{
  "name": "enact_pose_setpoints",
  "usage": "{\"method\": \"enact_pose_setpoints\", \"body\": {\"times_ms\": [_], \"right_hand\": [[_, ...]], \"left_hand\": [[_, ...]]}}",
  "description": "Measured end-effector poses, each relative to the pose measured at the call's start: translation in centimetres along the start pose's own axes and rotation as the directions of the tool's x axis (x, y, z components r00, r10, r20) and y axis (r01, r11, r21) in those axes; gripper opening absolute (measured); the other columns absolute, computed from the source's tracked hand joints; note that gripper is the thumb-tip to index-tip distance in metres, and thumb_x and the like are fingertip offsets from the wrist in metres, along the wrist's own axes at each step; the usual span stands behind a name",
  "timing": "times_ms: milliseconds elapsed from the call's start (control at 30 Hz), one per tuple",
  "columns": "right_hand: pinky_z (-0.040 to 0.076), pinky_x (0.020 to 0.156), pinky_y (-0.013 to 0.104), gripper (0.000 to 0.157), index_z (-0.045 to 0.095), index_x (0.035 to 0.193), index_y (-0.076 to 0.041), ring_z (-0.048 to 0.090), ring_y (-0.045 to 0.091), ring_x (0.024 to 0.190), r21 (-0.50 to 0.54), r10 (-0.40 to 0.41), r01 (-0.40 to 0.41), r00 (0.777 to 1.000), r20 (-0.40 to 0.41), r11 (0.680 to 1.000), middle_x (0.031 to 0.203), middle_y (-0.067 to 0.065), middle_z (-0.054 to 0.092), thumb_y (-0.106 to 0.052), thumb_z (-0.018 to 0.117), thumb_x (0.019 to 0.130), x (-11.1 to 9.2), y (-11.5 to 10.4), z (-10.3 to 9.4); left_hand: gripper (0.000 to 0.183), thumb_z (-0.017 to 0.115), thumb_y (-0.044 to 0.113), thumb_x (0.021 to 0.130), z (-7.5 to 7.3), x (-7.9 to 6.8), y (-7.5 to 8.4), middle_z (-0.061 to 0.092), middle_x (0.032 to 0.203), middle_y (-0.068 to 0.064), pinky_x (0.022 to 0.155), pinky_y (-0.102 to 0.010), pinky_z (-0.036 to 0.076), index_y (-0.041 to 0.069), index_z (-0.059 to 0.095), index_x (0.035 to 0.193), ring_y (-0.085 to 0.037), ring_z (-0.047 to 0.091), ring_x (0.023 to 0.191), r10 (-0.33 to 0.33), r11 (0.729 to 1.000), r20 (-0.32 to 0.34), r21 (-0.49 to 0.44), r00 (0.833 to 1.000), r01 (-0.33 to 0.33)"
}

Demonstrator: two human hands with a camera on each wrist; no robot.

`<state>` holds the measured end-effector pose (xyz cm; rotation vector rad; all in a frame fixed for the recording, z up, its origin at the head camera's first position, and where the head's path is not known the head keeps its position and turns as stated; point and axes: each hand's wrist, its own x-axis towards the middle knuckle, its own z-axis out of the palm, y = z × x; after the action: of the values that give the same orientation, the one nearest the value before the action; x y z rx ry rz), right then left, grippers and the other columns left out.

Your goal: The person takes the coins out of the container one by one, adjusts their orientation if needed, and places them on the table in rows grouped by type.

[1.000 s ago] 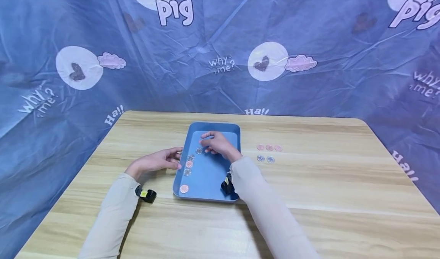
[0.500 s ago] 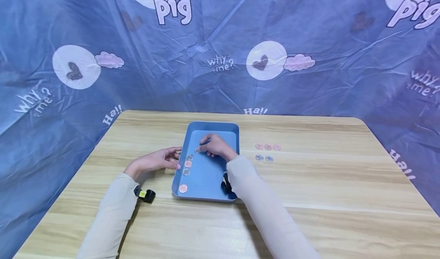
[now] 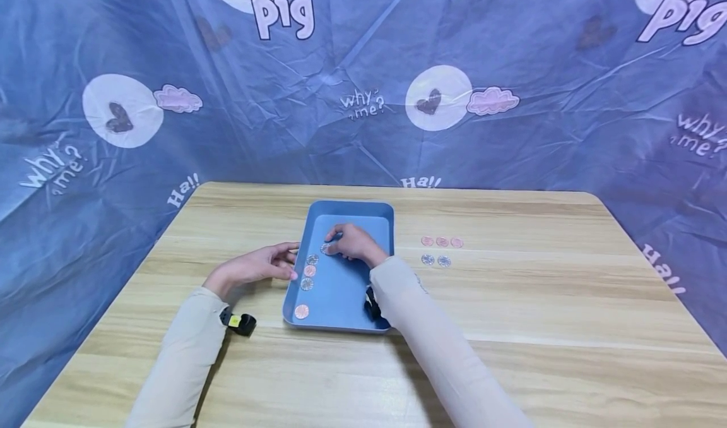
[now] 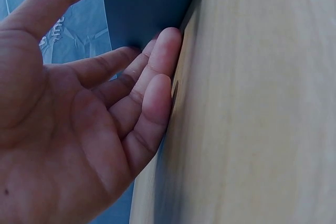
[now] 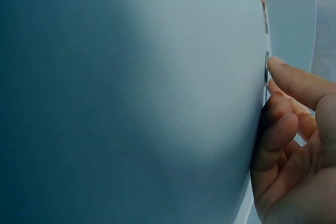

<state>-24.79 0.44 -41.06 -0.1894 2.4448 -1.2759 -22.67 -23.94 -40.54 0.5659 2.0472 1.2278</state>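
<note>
A blue rectangular tray lies on the table. My right hand reaches into it, thumb and fingertips pinching at a silver coin close to the tray floor. In the right wrist view the thumb tip meets the coin and the other fingers are curled. Along the tray's left side lie a silver coin, a copper-pink coin and another silver coin. A pink coin sits near the front left corner. My left hand rests relaxed fingers against the tray's left outer wall, thumb at the rim.
Right of the tray, three pink coins form a row on the wooden table. Two silver coins lie in front of them. A silver edge shows beside the right sleeve. A printed blue cloth hangs behind the table.
The thumb and fingers of my right hand have come down and closed in on the silver coin. My left hand stays at the tray's side. The head view has shifted slightly.
</note>
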Motion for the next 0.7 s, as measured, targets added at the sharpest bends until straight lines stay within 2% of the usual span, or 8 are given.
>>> {"method": "enact_pose_setpoints", "body": {"times_ms": [200, 500, 700], "right_hand": [[0.038, 0.044, 0.023, 0.018, 0.069, 0.101, -0.011, 0.044, 0.010, 0.048, -0.045, 0.006, -0.007, 1.000, -0.003, 0.999, 0.056, -0.001, 0.047, -0.013, 0.073, 0.084, 0.38, -0.01, 0.12], [0.040, 0.048, 0.023, 0.014, 0.070, 0.099, -0.010, 0.047, 0.011, 0.054, -0.095, -0.013, 0.012, 1.000, -0.008, 0.995, 0.071, 0.002, 0.056, -0.013, 0.072, 0.086, 0.10, -0.19, 0.13], [0.041, 0.050, 0.022, 0.013, 0.069, 0.098, -0.007, 0.048, 0.012, 0.057, -0.118, -0.025, 0.025, 1.000, -0.002, 0.993, 0.073, 0.002, 0.056, -0.011, 0.071, 0.086, -0.05, -0.32, 0.15]], "left_hand": [[0.085, 0.068, 0.020, 0.090, -0.05, 0.02, -0.09, 0.046, 0.136, -0.027, 0.107, -0.042, 0.040, -0.003, 0.015, 0.152, -0.016, 0.059, 0.106, -0.006, 1.000, -0.001, 0.003, 1.000, 0.006], [0.085, 0.068, 0.020, 0.090, -0.09, 0.03, -0.13, 0.047, 0.136, -0.027, 0.107, -0.044, 0.040, -0.003, 0.016, 0.152, -0.016, 0.059, 0.105, -0.006, 1.000, -0.007, 0.009, 1.000, 0.006], [0.085, 0.069, 0.020, 0.090, -0.07, 0.01, -0.08, 0.046, 0.136, -0.028, 0.107, -0.044, 0.040, -0.004, 0.015, 0.152, -0.016, 0.059, 0.106, -0.002, 1.000, -0.004, -0.005, 1.000, 0.002]]}}
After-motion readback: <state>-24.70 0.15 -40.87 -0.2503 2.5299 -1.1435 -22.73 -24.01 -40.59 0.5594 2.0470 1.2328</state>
